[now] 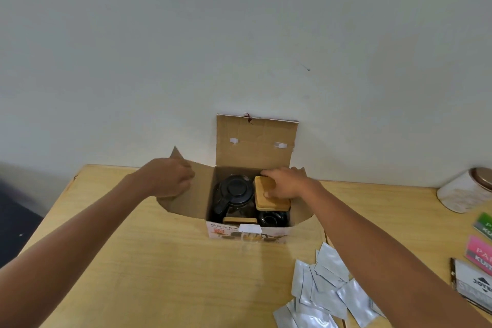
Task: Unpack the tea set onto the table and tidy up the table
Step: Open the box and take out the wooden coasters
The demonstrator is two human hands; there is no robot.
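An open cardboard box (247, 231) stands on the wooden table (149, 269) against the wall, its back flap upright. Inside are a black teapot (234, 192) at the left, a wooden-lidded piece (269, 197) at the right, a black cup (270, 220) in front of it and another wooden piece (239, 220) at the front edge. My left hand (170, 181) grips the box's left flap (183, 202), folded outward. My right hand (286, 182) is inside the box, fingers closed around the wooden lid.
Several silver foil sachets (324, 290) lie scattered at the front right of the table. A white jar with a copper lid (466, 192) stands at the far right. Green, pink and white packets (479, 255) lie along the right edge. The table's left edge drops to a dark floor.
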